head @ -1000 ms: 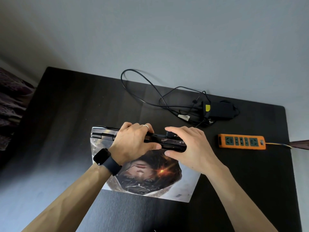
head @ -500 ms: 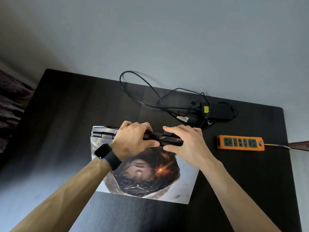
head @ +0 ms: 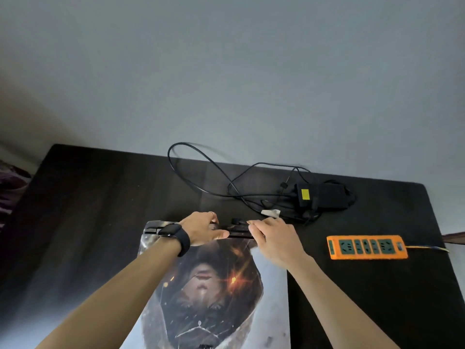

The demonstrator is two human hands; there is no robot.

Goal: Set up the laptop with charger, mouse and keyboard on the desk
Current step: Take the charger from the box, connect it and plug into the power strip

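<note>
A closed laptop [head: 214, 293] with a printed face picture on its lid lies on the dark desk [head: 88, 210], its hinge edge away from me. My left hand [head: 203, 229], with a black watch on the wrist, grips the far edge of the laptop from above. My right hand [head: 274, 238] holds the same far edge just to the right. The black charger brick [head: 320, 196] with a yellow label lies behind my right hand, its cable [head: 201, 170] looped across the back of the desk. No mouse or keyboard is in view.
An orange power strip [head: 366, 247] lies on the desk to the right of the laptop, its cord running off the right edge. A grey wall [head: 226, 71] stands directly behind the desk. Dark fabric [head: 10, 187] shows at the far left.
The view has tilted so the laptop now fills more of the lower frame. Both hands stay on the laptop's far edge; the left wrist has shifted over the left corner.
</note>
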